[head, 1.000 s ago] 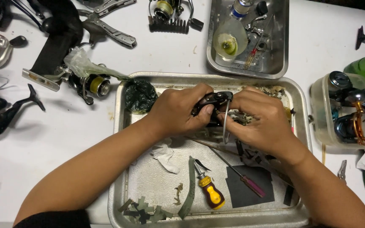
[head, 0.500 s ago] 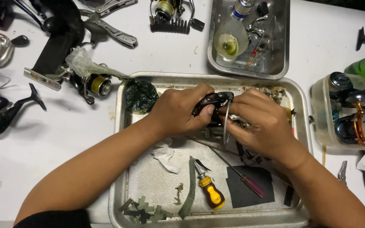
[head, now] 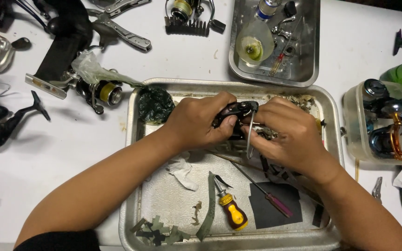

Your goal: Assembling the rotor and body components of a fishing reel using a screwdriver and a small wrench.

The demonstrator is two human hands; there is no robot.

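Reel body [head: 234, 111], small, dark and glossy, held above the far half of a steel tray [head: 131, 139]. Left hand [head: 198, 122] wraps it from the left, fingers curled shut, thumb pressed on top. Right hand [head: 288, 135] closes on its right end, fingertips pinched where a thin wire bail [head: 249, 135] hangs down.

Judged rigid and compact, moderately heavy for its size, likely greasy; the bail looks bendable, so grip belongs on the body.

Below the hands: crumpled tissue [head: 182, 169], yellow-handled screwdriver [head: 231, 213], red-handled driver [head: 275, 203], black square sheet [head: 275, 211]. Other reels lie on the white table [head: 70, 153].
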